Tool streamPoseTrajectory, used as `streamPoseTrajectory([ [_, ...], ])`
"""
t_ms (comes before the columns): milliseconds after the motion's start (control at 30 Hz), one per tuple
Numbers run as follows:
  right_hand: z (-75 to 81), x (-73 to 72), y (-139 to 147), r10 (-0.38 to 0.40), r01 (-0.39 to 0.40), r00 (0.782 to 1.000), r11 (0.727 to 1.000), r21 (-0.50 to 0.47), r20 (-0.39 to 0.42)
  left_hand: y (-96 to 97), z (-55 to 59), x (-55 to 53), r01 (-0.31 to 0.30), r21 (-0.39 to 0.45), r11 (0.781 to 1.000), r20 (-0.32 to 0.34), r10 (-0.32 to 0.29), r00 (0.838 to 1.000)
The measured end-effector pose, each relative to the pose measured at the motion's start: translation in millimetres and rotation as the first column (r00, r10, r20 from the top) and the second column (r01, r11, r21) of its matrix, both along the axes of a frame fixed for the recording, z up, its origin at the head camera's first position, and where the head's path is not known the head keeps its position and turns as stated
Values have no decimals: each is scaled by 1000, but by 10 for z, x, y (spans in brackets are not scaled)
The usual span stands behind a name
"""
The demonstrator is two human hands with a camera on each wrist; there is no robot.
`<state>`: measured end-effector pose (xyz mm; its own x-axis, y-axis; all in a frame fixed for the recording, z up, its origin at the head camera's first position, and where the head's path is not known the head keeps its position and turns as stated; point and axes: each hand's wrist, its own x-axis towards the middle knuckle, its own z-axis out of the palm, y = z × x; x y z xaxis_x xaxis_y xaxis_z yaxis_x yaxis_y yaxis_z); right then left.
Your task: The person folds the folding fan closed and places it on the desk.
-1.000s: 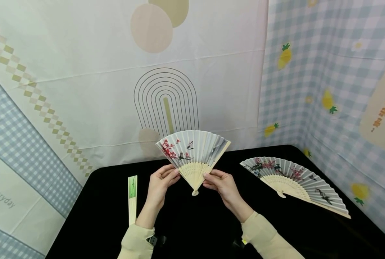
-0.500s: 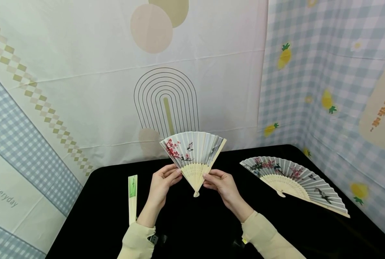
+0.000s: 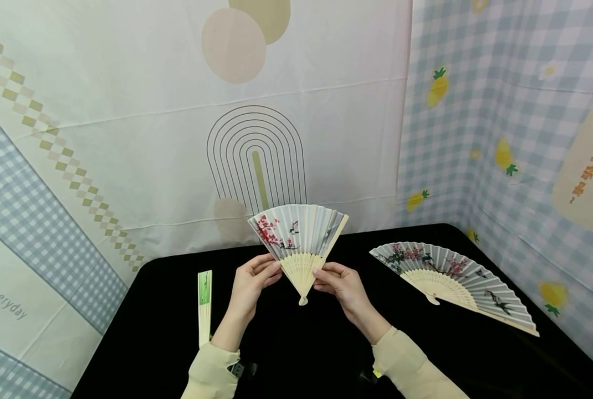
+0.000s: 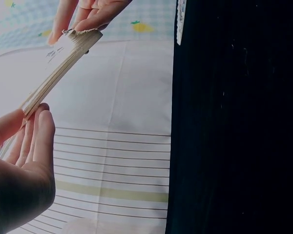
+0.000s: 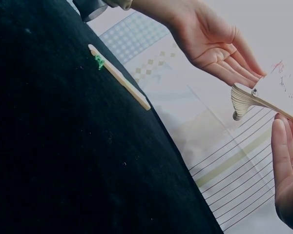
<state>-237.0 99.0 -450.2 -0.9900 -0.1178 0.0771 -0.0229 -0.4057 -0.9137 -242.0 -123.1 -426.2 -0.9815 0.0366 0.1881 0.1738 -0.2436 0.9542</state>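
Observation:
Both hands hold up a partly spread folding fan [image 3: 301, 233], white with red blossoms and small birds, its pale slatted ribs meeting at a pivot low in the middle. At its left edge the left hand [image 3: 249, 285] pinches the ribs between thumb and fingers. Opposite, the right hand [image 3: 343, 285] pinches the right guard stick the same way. In the left wrist view the fan [image 4: 63, 68] appears nearly edge-on between the two hands. From the right wrist view, the fan's pivot end [image 5: 244, 101] with its metal rivet points toward the camera.
A closed green folding fan [image 3: 204, 305] lies on the black table [image 3: 296, 354], left of the left forearm. To the right rests a widely spread white fan [image 3: 456, 277] with pink blossoms. Behind the table hangs a patterned cloth [image 3: 152, 166].
Between one second and half a second ago, the held fan narrowed slightly, its two edges drawing inward. The left hand shifted a little to the right. Since then almost nothing has moved.

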Motion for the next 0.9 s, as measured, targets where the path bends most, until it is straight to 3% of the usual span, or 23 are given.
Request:
streamPoseTrajectory([
  [900, 12, 7, -23, -3, 3, 1000, 999, 38, -8, 45, -26, -21, 29, -25, 999, 6, -28, 1000],
])
